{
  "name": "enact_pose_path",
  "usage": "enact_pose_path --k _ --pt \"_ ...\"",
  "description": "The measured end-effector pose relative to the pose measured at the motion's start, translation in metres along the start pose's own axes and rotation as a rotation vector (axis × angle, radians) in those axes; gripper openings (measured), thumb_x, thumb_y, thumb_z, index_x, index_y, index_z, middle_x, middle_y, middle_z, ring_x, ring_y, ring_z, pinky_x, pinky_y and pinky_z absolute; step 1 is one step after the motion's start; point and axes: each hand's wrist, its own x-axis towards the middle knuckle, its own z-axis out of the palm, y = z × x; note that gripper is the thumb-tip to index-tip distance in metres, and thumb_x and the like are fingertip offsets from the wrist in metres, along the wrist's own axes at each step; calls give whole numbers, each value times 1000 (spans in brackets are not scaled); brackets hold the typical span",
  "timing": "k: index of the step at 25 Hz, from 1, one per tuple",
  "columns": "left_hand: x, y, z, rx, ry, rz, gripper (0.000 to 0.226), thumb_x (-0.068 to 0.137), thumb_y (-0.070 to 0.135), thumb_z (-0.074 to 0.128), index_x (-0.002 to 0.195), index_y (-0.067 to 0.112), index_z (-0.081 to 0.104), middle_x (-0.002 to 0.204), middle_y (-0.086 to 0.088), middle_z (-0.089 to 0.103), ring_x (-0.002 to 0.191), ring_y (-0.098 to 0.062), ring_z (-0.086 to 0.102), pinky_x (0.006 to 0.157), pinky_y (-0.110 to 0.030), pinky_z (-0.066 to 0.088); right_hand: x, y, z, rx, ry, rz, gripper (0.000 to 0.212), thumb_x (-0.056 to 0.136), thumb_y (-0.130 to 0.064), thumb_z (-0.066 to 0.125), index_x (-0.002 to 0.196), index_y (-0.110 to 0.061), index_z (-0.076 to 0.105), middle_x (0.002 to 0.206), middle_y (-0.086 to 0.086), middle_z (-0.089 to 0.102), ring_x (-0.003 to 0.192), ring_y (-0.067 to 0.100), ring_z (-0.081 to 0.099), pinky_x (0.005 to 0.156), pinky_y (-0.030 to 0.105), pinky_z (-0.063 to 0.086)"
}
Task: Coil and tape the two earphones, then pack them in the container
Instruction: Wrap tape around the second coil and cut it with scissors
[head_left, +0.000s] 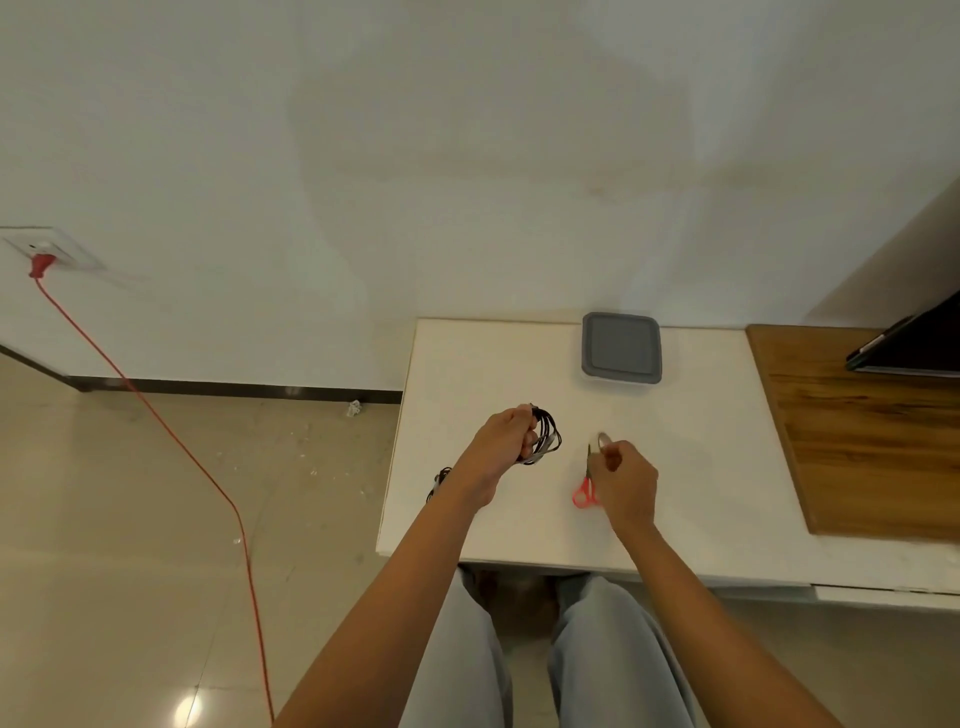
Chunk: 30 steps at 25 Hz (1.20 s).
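Note:
My left hand (506, 441) grips a coiled black earphone (545, 437) above the white table (467, 364). A second black earphone (439, 480) lies near the table's left edge, partly hidden behind my left wrist. My right hand (626, 483) pinches a small clear tape roll (603, 440) just above the table. Red-handled scissors (584, 491) lie right beside that hand, partly covered by it. The container (621, 347), with a grey lid on it, stands at the back of the table.
A wooden board (857, 431) covers the table's right part, with a dark flat device (914, 343) at its far end. A red cable (208, 467) runs from a wall socket (49, 252) across the floor on the left. My knees are below the table's front edge.

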Motion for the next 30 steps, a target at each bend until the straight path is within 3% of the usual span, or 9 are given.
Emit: enact_pose_path --k 2,5,8,12,15,22,27,30 --pt "-8 8 0 5 18 13 29 100 28 34 76 19 48 58 8 39 54 -10 34 67 -24 34 -10 -28 -17 330 -19 91 9 91 -14 56 88 -6 60 72 2 59 63 12 56 59 16 41" --pt "-24 24 2 -17 53 10 24 95 25 38 74 18 47 56 7 38 53 -11 32 63 -25 32 -26 -68 -42 651 -156 173 10 92 -12 50 88 -8 59 71 4 58 66 17 51 68 26 42" --pt "-46 45 2 -40 75 53 22 93 25 38 75 17 47 58 6 39 55 -13 33 64 -27 31 -39 -100 -67 713 -202 91 13 91 -10 49 86 -10 60 71 4 60 68 16 51 71 29 43" --pt "-77 63 5 51 97 155 35 96 43 42 75 15 48 62 4 40 59 -13 36 66 -27 35 -54 -122 -95 748 -247 -11 13 91 -9 50 91 -6 62 77 8 64 68 19 53 74 36 46" --pt "-89 64 5 131 122 303 40 92 46 54 69 14 43 61 4 39 59 -13 37 60 -24 32 -70 -131 -111 837 -328 -75 15 93 -4 46 94 -3 60 72 4 63 61 16 50 67 30 45" --pt "-87 71 9 30 55 214 48 85 61 54 84 14 63 57 3 42 55 -12 45 63 -24 44 -78 -137 -120 754 -376 -240 15 95 -9 49 97 2 57 77 11 61 64 16 50 69 28 44" --pt "-59 48 12 -4 37 166 38 85 50 59 78 14 63 58 3 44 55 -13 45 68 -29 42 -66 -121 -102 522 -355 -336 8 93 -13 57 92 -6 61 75 3 65 63 6 58 65 16 51" --pt "-38 19 13 39 23 195 36 92 46 53 82 13 64 64 4 54 65 -13 52 71 -28 44 -54 -101 -80 453 -309 -315 5 93 -15 57 91 -10 59 78 3 66 67 8 62 66 17 52"
